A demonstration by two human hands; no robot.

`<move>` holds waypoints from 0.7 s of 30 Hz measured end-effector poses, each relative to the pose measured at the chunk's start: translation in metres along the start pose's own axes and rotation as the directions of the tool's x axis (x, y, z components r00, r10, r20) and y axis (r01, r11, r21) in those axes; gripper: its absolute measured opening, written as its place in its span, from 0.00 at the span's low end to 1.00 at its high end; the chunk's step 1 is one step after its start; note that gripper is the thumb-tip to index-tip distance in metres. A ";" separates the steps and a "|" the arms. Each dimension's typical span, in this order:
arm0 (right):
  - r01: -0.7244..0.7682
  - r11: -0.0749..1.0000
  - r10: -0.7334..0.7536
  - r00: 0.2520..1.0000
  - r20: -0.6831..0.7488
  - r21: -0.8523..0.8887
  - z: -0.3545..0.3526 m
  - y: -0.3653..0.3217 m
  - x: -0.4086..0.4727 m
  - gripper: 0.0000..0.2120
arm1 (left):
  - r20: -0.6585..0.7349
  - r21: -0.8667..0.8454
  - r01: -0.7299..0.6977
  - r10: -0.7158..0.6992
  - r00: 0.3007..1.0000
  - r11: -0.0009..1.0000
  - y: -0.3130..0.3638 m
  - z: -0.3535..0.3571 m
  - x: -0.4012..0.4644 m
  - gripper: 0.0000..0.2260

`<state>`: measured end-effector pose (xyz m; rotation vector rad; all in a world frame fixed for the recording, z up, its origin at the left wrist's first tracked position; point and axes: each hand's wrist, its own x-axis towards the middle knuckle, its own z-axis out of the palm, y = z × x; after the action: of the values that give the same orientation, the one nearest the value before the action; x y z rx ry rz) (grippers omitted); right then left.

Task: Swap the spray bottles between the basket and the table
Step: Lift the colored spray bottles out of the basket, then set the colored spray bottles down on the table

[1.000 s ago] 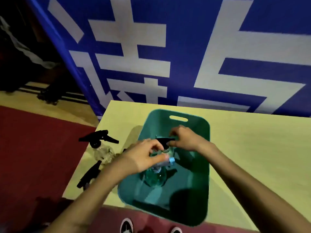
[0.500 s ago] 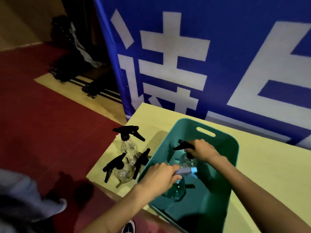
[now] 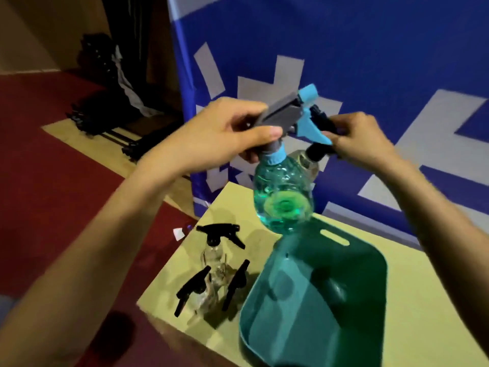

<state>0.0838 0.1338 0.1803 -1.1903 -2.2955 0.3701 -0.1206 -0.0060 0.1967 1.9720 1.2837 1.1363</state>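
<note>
My left hand [image 3: 225, 133] grips the grey and light-blue spray head of a teal bottle [image 3: 284, 197], held high above the far end of the teal basket [image 3: 370, 260]. Just behind it, my right hand [image 3: 354, 141] holds a clear bottle with a black spray head [image 3: 308, 161] by its top. The basket sits on the yellow table [image 3: 412, 295] and its inside looks bare. Three clear bottles with black spray heads stand at the table's left corner: one at the back [image 3: 215, 245], two in front [image 3: 195, 290] [image 3: 236, 283].
A blue banner with white characters [image 3: 344, 62] rises right behind the table. Red floor [image 3: 53, 207] lies to the left, with dark stands and gear [image 3: 111, 102] against the far wall. A small white scrap [image 3: 179, 233] lies on the floor by the table corner.
Both hands have risen out of the basket, each bringing a bottle up with it. The view has swung further left and down, showing all three clear bottles on the table.
</note>
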 end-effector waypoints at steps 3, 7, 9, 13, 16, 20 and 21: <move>-0.017 1.000 0.018 0.998 0.061 -0.016 0.016 -0.015 0.019 0.11 | 0.048 0.134 0.018 -0.024 0.999 0.991 -0.023 -0.022 0.023 0.07; -0.083 0.995 0.089 0.988 0.125 -0.055 0.056 -0.017 0.039 0.13 | 0.099 0.392 -0.012 -0.029 0.995 0.920 -0.074 -0.026 0.041 0.07; -0.154 0.986 0.163 0.971 0.177 -0.063 0.088 -0.010 0.043 0.13 | 0.136 0.434 0.013 -0.080 0.987 0.901 -0.113 -0.023 0.046 0.08; -0.268 0.950 0.308 0.889 0.340 -0.160 0.157 0.017 0.033 0.12 | 0.273 0.473 0.046 -0.195 0.942 0.880 -0.196 0.005 0.043 0.14; -0.335 0.911 0.408 0.817 0.408 -0.241 0.206 0.036 0.021 0.11 | 0.362 0.455 0.084 -0.270 0.892 0.886 -0.255 0.029 0.032 0.08; -0.455 0.852 0.522 0.712 0.470 -0.257 0.249 0.058 0.006 0.12 | 0.443 0.387 0.136 -0.313 0.840 0.912 -0.308 0.053 0.019 0.07; -0.474 0.841 0.539 0.698 0.472 -0.259 0.255 0.060 0.005 0.12 | 0.457 0.361 0.145 -0.310 0.834 0.921 -0.316 0.059 0.017 0.07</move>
<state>-0.0221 0.1720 -0.0567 -2.0068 -2.4057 0.8743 -0.2159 0.1417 -0.0735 2.0690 1.4109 0.2626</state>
